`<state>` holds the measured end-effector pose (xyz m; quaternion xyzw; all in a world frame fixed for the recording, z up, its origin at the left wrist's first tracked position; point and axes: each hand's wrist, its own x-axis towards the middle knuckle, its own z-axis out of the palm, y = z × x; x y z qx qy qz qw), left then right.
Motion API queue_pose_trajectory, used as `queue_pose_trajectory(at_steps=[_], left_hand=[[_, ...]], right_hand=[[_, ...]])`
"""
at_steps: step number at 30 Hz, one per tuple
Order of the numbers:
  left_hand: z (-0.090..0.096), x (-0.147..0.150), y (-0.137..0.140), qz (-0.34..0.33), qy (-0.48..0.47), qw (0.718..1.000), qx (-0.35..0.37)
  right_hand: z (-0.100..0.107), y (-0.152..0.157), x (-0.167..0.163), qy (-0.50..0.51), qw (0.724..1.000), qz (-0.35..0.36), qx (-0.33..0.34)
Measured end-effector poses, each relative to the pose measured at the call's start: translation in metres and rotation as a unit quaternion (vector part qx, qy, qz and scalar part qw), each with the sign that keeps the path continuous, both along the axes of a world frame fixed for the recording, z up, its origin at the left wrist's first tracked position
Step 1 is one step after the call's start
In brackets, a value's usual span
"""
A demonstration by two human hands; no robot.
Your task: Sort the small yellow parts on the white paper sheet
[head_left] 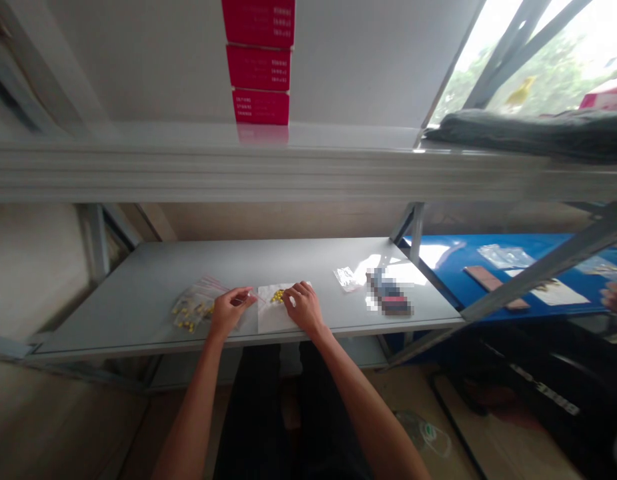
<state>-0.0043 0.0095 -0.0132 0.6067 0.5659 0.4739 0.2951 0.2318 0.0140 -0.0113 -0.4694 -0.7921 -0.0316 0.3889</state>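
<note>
1. Now, the left hand [232, 308] is half curled, thumb and fingertips drawn close together beside the white sheet [275, 323]; whether it grips anything, I cannot tell.
2. Over on the right, the right hand [303, 305] is loosely bent, palm down over the sheet, fingertips at the small yellow pieces [277, 296]; any grip is hidden.
3. Just left of the left hand, clear bags [201, 297] lie with more yellow pieces inside.
4. Across the grey table [138, 293], there's a clear packet [347, 279] and a pixelated item [391, 293]; beyond, a blue table [451, 280] and another person's hand [615, 297].
5. Up top, 3 red boxes [261, 70] are stacked on a pale shelf [138, 167].
6. Textures, then: crinkled, shiny plastic, flat matte sheet, smooth tabletop, square-edged boxes, rounded-looking pieces.
</note>
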Motion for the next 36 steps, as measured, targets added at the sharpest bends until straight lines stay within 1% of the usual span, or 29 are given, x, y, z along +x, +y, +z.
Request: queue_pose_trajectory(at_steps=[4, 7, 9, 12, 14, 15, 16, 18, 20, 21, 22, 23, 24, 26, 29, 31, 36], left_hand=[[0.0, -0.001, 0.001, 0.0, 0.0, 1.0, -0.01], [0.0, -0.001, 0.001, 0.004, -0.003, 1.0, -0.015], [0.0, -0.001, 0.002, 0.005, -0.003, 1.0, -0.015], [-0.001, -0.002, 0.002, 0.006, 0.003, 1.0, -0.015], [-0.001, -0.002, 0.003, 0.008, 0.006, 1.0, -0.014], [-0.002, -0.002, 0.003, 0.01, 0.006, 1.0, -0.013], [-0.002, -0.002, 0.003, 0.01, 0.006, 1.0, -0.011], [-0.003, -0.001, 0.004, 0.009, 0.002, 1.0, -0.008], [-0.004, -0.001, 0.004, 0.007, -0.002, 1.0, -0.006], [-0.005, 0.0, 0.004, 0.008, -0.001, 1.0, -0.005], [-0.005, 0.0, 0.004, 0.008, 0.0, 1.0, -0.003], [-0.005, 0.0, 0.004, 0.01, 0.002, 1.0, -0.001], [-0.004, 0.0, 0.004, 0.011, 0.005, 1.0, 0.001], [-0.003, 0.001, 0.004, 0.011, 0.005, 1.0, 0.008], [-0.001, 0.001, 0.003, 0.007, 0.001, 1.0, 0.008], [0.0, 0.001, 0.002, 0.006, -0.001, 1.0, 0.004], [-0.002, 0.001, 0.003, 0.01, -0.01, 1.0, 0.012]], right_hand=[[0.001, -0.005, 0.0, 0.093, 0.994, -0.013, 0.048], [0.0, -0.007, -0.001, 0.142, 0.987, -0.032, 0.064], [-0.001, -0.007, -0.003, 0.152, 0.986, -0.043, 0.057], [-0.001, -0.007, -0.004, 0.151, 0.986, -0.062, 0.025], [0.002, -0.008, 0.005, 0.158, 0.984, -0.086, 0.011], [0.005, -0.011, 0.015, 0.164, 0.981, -0.106, 0.009], [0.008, -0.015, 0.028, 0.169, 0.977, -0.133, 0.012], [0.015, -0.026, 0.065, 0.163, 0.964, -0.21, 0.021], [0.022, -0.042, 0.11, 0.121, 0.94, -0.32, 0.018], [0.024, -0.051, 0.133, 0.091, 0.919, -0.382, 0.007], [0.026, -0.059, 0.153, 0.068, 0.892, -0.446, -0.011], [0.026, -0.066, 0.171, 0.048, 0.865, -0.498, -0.038], [0.026, -0.073, 0.185, 0.031, 0.845, -0.529, -0.071], [0.023, -0.079, 0.204, -0.001, 0.831, -0.538, -0.138], [0.021, -0.072, 0.217, -0.019, 0.829, -0.52, -0.204], [0.021, -0.057, 0.223, -0.018, 0.836, -0.504, -0.219], [0.023, -0.01, 0.238, 0.001, 0.862, -0.455, -0.226]])
